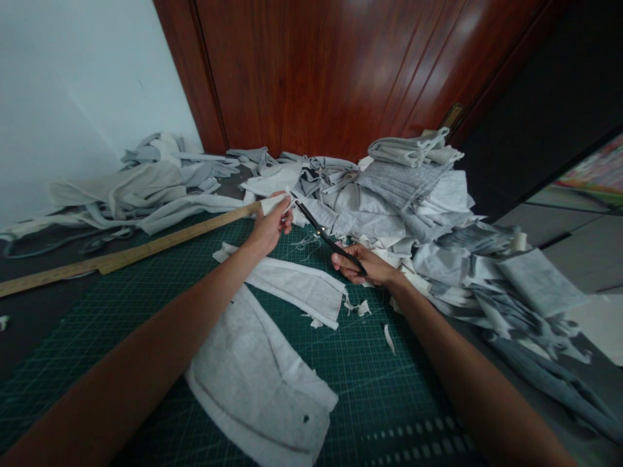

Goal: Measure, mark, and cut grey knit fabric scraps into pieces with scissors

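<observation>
Above the far part of the green cutting mat [360, 363], my left hand [270, 227] pinches a small piece of white fabric [272, 204]. My right hand [363, 263] is closed around the handles of black scissors [324, 235]. The scissors point up and left, with their tips at the white fabric by my left fingertips. Whether the blades touch it I cannot make out. Below my hands a narrow grey-white fabric strip [296, 285] lies on the mat. Nearer to me is a larger grey fabric piece [263, 383] with a small dark hole, partly covered by my left forearm.
A long wooden ruler [160, 245] slants across the mat's left side. Heaped grey and white fabric [384, 201] lies at the back and right, more cloth [146, 181] at the left wall. Small scraps [363, 308] dot the mat. Behind stands a reddish wooden door [311, 78].
</observation>
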The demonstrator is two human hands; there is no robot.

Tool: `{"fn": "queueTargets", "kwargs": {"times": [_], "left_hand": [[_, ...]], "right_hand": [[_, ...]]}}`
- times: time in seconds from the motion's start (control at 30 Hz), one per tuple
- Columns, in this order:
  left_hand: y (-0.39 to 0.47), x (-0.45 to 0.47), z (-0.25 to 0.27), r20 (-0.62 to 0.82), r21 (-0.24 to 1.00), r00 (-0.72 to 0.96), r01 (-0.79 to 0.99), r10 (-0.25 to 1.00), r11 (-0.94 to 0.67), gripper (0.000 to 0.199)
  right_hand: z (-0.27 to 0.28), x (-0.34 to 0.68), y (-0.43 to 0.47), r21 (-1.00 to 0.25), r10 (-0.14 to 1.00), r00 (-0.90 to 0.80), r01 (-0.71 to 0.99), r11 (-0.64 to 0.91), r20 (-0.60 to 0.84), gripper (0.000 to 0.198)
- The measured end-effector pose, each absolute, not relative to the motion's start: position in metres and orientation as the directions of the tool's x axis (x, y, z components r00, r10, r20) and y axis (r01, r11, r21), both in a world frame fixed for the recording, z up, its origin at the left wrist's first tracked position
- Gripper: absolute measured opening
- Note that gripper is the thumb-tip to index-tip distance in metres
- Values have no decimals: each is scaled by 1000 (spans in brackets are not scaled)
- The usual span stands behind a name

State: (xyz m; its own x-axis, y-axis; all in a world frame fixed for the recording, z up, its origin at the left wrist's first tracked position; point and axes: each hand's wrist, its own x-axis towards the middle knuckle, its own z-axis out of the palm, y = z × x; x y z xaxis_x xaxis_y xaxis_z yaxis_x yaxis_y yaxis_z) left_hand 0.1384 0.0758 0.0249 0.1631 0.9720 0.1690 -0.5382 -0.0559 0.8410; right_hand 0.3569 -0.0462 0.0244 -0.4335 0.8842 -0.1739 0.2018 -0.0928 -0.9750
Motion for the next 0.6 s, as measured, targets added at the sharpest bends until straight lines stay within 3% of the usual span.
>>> {"fn": "queueTargets", "kwargs": {"times": [0.6], "left_hand": [[70,139,30,173,833,110,-546,979,-86,40]], "right_hand": [[14,325,-52,-990,913,-388,103,-92,-125,62]]}}
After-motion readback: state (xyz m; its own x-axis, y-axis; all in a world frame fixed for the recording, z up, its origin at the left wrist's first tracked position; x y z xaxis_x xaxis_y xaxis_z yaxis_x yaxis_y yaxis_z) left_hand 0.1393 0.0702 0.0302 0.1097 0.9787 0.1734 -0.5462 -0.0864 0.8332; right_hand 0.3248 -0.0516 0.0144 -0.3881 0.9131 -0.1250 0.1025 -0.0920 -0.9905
